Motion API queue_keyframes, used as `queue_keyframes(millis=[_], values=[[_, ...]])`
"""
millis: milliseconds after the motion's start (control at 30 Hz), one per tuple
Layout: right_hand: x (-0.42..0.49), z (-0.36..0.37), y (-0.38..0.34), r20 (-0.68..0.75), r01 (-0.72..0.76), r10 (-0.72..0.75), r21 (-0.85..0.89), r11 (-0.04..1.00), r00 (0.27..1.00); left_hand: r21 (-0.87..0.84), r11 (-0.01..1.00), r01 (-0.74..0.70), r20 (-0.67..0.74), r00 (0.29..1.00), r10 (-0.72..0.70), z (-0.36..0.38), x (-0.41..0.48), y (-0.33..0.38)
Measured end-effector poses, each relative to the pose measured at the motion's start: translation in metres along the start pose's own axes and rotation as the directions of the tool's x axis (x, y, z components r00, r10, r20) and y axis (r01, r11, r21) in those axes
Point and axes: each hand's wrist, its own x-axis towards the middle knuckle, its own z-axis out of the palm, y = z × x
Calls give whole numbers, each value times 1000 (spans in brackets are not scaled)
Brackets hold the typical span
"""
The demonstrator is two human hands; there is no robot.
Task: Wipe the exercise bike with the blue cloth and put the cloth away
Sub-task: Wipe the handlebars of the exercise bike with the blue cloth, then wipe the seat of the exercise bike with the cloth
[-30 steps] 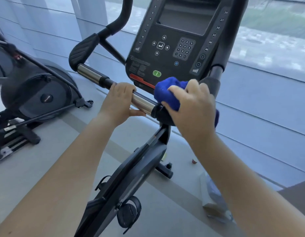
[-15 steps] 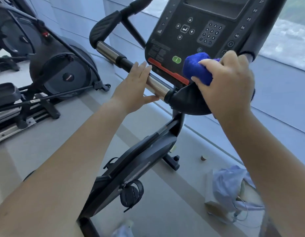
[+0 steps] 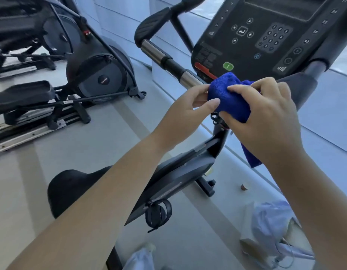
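The blue cloth (image 3: 230,98) is bunched up just below the exercise bike's console (image 3: 266,36), in front of the handlebar (image 3: 161,55). My right hand (image 3: 266,114) grips the bundle from the right, and a loose tail of cloth hangs down behind my wrist. My left hand (image 3: 190,104) pinches the cloth's left edge with thumb and fingers. The bike's frame (image 3: 178,178) runs down beneath my arms to the black saddle (image 3: 71,186) at lower left.
An elliptical trainer (image 3: 94,75) stands on the floor to the left. A cardboard box with pale plastic bags (image 3: 271,225) lies on the floor at lower right, and a small brown object (image 3: 244,186) sits near the bike's base. Glass wall panels rise behind the bike.
My left hand left the chrome handlebar and came over to take the cloth's edge. My right hand drew the cloth down and back from the console, and the view tilted down.
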Motion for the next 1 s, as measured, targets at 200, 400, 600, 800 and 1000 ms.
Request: queue_keyframes(millis=[200, 400, 600, 800, 1000], values=[[-11, -9, 1, 58, -40, 36, 72, 997, 998, -67, 996, 50, -53, 997, -53, 11, 7, 15], [-25, -22, 19, 175, -82, 61, 114, 990, 983, 118, 991, -58, -134, 988, 74, 5, 4, 23], [-32, -6, 1, 182, 20, -25, 28, 999, 983, 359, 920, -155, -204, 949, 240, -22, -20, 22], [-37, 17, -40, 188, 83, -95, 71, 994, 978, 610, 791, -50, -216, 950, 227, -81, -67, 10], [-66, 84, -118, 385, 188, -270, 237, 953, 883, 628, 745, 223, -357, 934, 22, -160, -151, -40]])
